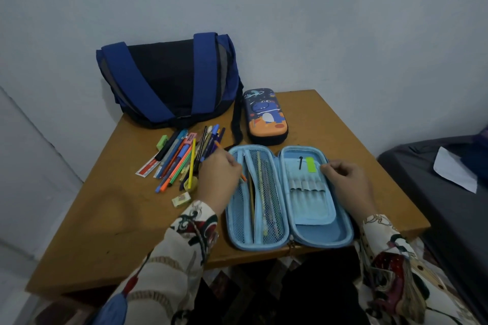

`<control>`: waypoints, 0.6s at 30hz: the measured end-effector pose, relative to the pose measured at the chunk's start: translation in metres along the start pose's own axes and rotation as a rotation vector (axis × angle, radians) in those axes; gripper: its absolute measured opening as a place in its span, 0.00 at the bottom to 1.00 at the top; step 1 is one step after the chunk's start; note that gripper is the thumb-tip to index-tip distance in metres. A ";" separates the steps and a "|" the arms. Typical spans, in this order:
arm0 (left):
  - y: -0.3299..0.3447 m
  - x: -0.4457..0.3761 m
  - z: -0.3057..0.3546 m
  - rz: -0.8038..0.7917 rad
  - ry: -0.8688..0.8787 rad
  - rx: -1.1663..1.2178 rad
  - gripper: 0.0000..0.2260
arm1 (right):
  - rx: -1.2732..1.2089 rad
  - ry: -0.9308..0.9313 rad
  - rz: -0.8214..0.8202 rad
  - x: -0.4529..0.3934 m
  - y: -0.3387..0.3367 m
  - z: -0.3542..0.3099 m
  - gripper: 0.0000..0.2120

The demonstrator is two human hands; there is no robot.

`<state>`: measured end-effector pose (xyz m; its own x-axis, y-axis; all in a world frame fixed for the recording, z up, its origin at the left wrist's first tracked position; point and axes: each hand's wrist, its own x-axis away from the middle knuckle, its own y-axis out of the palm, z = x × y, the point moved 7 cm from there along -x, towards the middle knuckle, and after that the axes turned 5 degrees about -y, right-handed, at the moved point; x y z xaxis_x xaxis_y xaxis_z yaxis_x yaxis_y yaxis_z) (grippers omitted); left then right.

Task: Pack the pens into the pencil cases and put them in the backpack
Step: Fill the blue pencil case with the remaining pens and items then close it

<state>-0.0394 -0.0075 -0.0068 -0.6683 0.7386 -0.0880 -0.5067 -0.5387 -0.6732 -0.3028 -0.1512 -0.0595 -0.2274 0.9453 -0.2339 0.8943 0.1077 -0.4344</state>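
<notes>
A light blue pencil case (317,229) lies wide open on the wooden table (111,221), near its front edge. Its left half has a mesh pocket with a few pencils inside. My left hand (220,178) holds an orange pen at the left rim of that pocket. My right hand (346,181) pinches the top edge of the flap with elastic loops in the right half. A pile of pens and pencils (184,155) lies to the left. A closed dinosaur pencil case (265,117) sits behind. The blue and black backpack (171,79) stands at the back left.
A green eraser (163,140), a red-and-white ruler (148,167), a yellow sharpener (192,183) and a small boxed eraser (181,199) lie around the pen pile. A dark bed with a white paper (455,170) stands to the right. Walls close the back and left.
</notes>
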 end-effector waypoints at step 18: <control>0.026 0.051 -0.008 -0.122 0.246 -0.108 0.10 | -0.065 0.071 -0.008 0.003 -0.002 -0.010 0.08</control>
<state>-0.0819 0.0190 -0.0347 -0.4468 0.8787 -0.1680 -0.5057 -0.4030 -0.7628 -0.3012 -0.1454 -0.0505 -0.2089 0.9636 -0.1669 0.9163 0.1332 -0.3777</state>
